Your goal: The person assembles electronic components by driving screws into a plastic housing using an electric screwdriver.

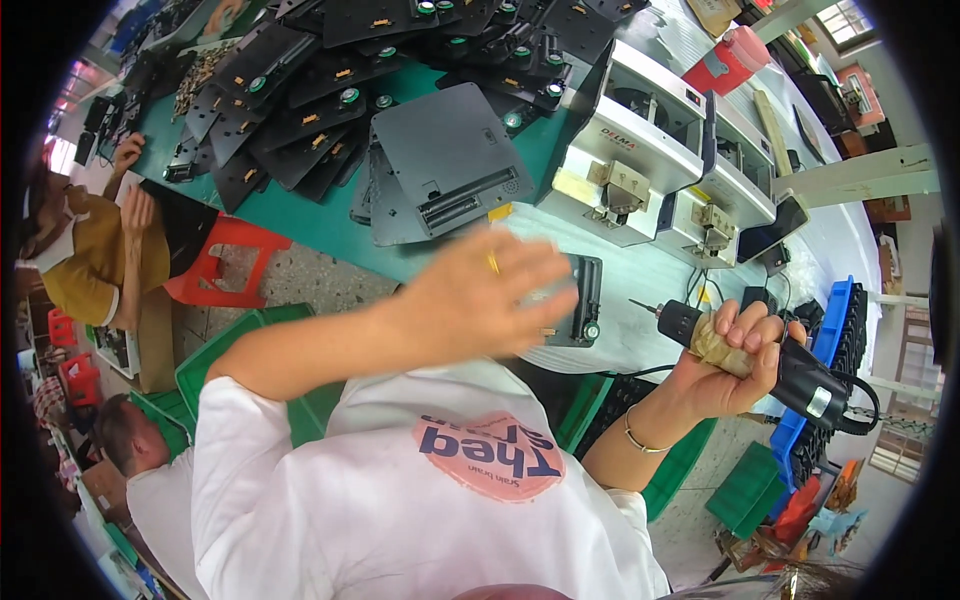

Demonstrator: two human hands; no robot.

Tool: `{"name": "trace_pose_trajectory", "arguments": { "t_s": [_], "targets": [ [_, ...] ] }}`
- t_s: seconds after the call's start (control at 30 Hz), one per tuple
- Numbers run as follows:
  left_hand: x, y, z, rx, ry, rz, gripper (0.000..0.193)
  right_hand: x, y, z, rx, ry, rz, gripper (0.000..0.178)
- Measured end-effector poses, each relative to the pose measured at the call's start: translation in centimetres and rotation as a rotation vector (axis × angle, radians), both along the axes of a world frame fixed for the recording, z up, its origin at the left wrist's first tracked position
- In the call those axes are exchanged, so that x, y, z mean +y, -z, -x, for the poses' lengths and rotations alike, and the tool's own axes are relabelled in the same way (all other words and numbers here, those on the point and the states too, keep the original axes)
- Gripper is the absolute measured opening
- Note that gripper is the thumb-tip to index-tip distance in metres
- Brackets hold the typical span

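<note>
My right hand [735,365] is wrapped round a black electric screwdriver [812,382], which has tan wrapping at its grip. Its thin bit points left, held apart from any part. Slightly blurred, my left hand [490,290] has its fingers spread and a gold ring on one of them. It is over a black plastic panel [590,285] at the near table edge and hides most of that piece; whether they touch I cannot tell. Just beyond lies a short stack of flat dark grey panels [450,145], the top one with a slotted recess.
Two white-and-grey screw feeder machines [625,150] stand at the right of the green table [330,220]. Many black panels [300,100] are piled at the far left. A red cup [728,60] is behind the feeders. Another person [105,260] sits at left near a red stool [228,265].
</note>
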State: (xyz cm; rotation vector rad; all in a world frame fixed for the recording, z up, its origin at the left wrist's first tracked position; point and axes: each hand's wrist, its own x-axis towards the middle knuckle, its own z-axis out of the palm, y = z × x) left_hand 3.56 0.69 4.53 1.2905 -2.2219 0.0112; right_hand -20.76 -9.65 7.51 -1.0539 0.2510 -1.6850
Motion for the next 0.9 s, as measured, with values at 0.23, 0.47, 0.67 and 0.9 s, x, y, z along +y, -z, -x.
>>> {"name": "trace_pose_trajectory", "arguments": {
  "t_s": [0.23, 0.47, 0.67, 0.9],
  "targets": [
    [-5.5, -3.5, -7.9, -0.254, -0.160, -0.242, 0.083, 0.9, 0.2, -1.1, -0.015, -0.022, -0.017, 0.036],
    [-4.5, -5.3, -8.9, -0.436, -0.015, -0.500, 0.084, 1.5, 0.5, -1.8, 0.027, 0.008, -0.026, 0.039],
    [-2.1, -5.0, -10.4, -0.310, 0.038, -0.437, 0.072, 0.9, 0.6, -1.4, 0.040, 0.010, -0.036, 0.037],
    [-0.8, -4.8, -11.4, -0.199, 0.088, -0.381, 0.073, 0.5, 0.4, -2.4, 0.040, -0.019, -0.069, 0.039]
  ]
}}
